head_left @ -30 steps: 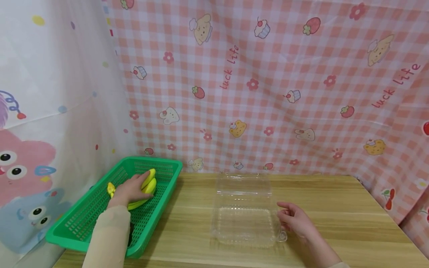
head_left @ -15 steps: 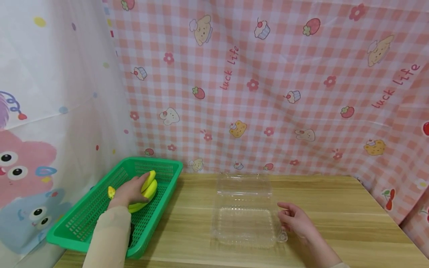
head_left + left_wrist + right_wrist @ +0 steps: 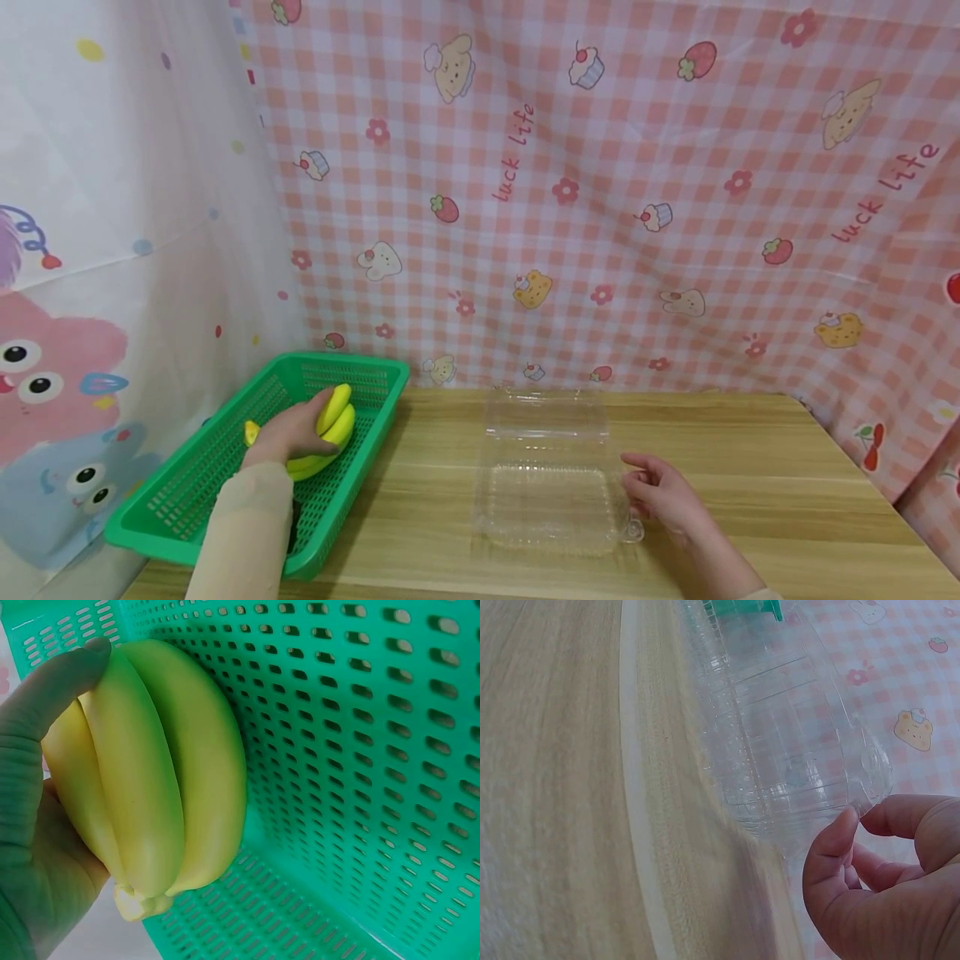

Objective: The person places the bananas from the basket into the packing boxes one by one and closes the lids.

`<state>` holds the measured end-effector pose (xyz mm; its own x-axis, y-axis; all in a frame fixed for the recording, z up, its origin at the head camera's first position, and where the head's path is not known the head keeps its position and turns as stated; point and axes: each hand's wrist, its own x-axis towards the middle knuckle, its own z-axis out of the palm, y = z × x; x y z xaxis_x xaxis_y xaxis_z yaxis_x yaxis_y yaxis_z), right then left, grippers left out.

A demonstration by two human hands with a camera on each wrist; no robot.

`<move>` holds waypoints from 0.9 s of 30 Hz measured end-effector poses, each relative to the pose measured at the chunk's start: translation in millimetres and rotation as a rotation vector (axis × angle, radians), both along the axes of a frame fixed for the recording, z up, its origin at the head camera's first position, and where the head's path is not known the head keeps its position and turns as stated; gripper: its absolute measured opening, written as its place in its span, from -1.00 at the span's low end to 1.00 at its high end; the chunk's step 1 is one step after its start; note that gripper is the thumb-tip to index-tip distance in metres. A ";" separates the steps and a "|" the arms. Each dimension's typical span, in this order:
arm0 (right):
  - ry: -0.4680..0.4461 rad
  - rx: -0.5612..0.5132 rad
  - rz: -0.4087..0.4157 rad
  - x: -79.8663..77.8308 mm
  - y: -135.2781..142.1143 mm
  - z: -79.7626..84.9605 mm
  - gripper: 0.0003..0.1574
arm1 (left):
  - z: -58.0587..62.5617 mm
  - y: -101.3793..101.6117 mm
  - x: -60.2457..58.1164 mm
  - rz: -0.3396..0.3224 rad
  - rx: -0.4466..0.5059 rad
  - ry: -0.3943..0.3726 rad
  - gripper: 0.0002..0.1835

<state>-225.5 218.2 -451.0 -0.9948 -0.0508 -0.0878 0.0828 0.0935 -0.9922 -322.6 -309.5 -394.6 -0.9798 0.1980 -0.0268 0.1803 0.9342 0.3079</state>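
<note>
My left hand (image 3: 288,429) is inside the green basket and holds a bunch of bananas (image 3: 337,429). In the left wrist view, the thumb lies over one banana of the bunch (image 3: 135,780), and the palm is behind it. The cut stem end points down in that view. Right of the basket lies an open clear plastic container (image 3: 551,508), its lid (image 3: 546,414) folded back. My right hand (image 3: 663,496) is at the container's right rim. In the right wrist view, thumb and forefinger pinch the edge of the container (image 3: 780,742).
The green basket (image 3: 367,467) stands at the left of the wooden table (image 3: 750,467). Something dark, mostly covered by the left sleeve, shows at its near end. Patterned cloth (image 3: 555,233) hangs behind the table and along both sides.
The bananas have shifted slightly to the right and toward me in the left hand, still within the basket. The right hand and the container have stayed in place.
</note>
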 end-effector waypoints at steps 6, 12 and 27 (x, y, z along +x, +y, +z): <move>-0.003 -0.001 -0.009 -1.2 0.0 -0.3 -0.37 | 0.3 0.8 0.5 -0.004 -0.006 -0.003 0.12; 0.005 -0.003 -0.006 -1.7 0.2 -1.3 -0.36 | 1.2 1.8 -0.1 -0.005 -0.028 -0.011 0.11; 0.001 -0.026 -0.005 -2.6 0.9 -2.9 -0.35 | 3.4 4.7 -3.3 0.034 -0.044 0.018 0.10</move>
<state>-228.1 219.2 -454.0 -0.9952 -0.0482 -0.0851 0.0818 0.0672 -0.9944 -325.9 -304.7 -391.1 -0.9863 0.1640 -0.0168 0.1539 0.9524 0.2633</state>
